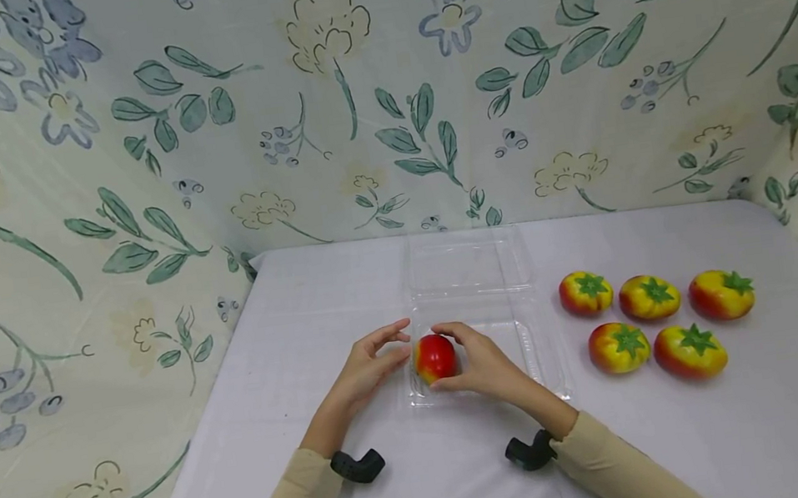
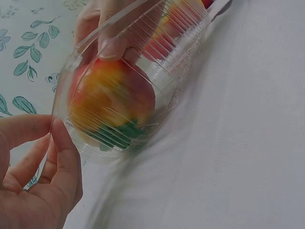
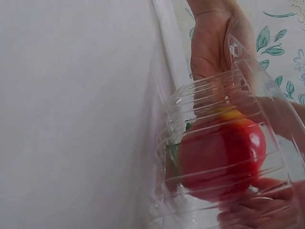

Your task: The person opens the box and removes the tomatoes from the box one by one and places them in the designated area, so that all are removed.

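A clear plastic clamshell box lies on the table, its lid folded back toward the wall. In its front left corner is a red and yellow tomato-like fruit, green leafy end down in the left wrist view. My right hand grips this fruit with thumb and fingers from the right. At the box's left side, my left hand pinches the rim between thumb and finger, seen close in the left wrist view. Through ribbed plastic, the right wrist view shows the fruit's glossy red side.
Several similar fruits with green star-shaped tops lie to the right of the box. A white cloth covers the table. Flowered fabric hangs behind and at the sides. Each wrist carries a black camera mount.
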Tool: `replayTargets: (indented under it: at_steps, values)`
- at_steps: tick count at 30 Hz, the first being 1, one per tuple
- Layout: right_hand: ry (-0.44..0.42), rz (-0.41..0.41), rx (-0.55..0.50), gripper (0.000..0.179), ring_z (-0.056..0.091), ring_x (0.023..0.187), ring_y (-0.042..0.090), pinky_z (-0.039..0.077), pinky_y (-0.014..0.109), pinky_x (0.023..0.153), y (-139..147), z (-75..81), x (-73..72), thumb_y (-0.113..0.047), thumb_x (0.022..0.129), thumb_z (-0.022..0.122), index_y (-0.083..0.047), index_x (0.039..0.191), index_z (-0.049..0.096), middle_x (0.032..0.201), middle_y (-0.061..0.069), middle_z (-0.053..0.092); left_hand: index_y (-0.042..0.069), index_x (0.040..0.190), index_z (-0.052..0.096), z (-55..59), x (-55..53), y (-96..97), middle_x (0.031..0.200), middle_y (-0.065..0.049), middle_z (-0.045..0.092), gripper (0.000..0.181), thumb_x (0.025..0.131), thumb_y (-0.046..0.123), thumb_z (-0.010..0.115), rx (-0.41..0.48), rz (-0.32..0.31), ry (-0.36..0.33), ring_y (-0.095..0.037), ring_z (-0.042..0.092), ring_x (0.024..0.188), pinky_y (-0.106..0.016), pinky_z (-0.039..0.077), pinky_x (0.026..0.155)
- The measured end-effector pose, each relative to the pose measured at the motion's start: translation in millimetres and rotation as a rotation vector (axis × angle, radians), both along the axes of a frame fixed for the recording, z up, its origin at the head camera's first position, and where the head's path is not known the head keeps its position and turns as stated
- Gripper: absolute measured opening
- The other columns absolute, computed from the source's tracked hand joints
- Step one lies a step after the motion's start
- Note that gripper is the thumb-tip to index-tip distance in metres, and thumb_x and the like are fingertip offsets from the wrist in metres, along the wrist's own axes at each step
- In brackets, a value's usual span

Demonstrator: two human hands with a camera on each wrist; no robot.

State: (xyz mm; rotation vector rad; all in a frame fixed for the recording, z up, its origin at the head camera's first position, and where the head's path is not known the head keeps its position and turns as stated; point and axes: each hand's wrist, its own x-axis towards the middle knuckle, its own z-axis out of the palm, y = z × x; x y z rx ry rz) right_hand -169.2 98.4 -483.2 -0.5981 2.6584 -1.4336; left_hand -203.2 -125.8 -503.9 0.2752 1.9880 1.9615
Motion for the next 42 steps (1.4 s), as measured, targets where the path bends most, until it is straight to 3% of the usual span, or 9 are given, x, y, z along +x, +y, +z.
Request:
replayTargets:
  at_steps: [20, 42]
  values:
    - [0.072, 0.037, 0.003, 0.078, 0.058, 0.114, 0.039, 0.05, 0.051, 0.097, -1.5, 0.0, -2.2, -0.006, 0.068, 0.092, 0.007, 0.133, 0.051, 0.131, 0.021, 0.058, 0.003, 0.146, 0.049, 3.1, 2.5, 0.5, 0.125, -0.017, 0.054, 0.051, 0.098, 0.007, 0.063, 0.011, -0.003, -0.013, -0.022, 0.053, 0.109, -0.022, 0.052, 0.09]
    - [0.084, 0.063, -0.051, 0.071, 0.058, 0.115, 0.033, 0.051, 0.046, 0.097, 2.9, -2.6, -4.2, -0.007, 0.07, 0.09, 0.004, 0.13, 0.054, 0.126, 0.016, 0.059, 0.003, 0.145, 0.051, 2.4, 1.2, 1.9, 0.122, -0.015, 0.055, 0.051, 0.096, 0.008, 0.066, 0.017, 0.006, -0.021, -0.022, 0.053, 0.11, -0.023, 0.052, 0.091]
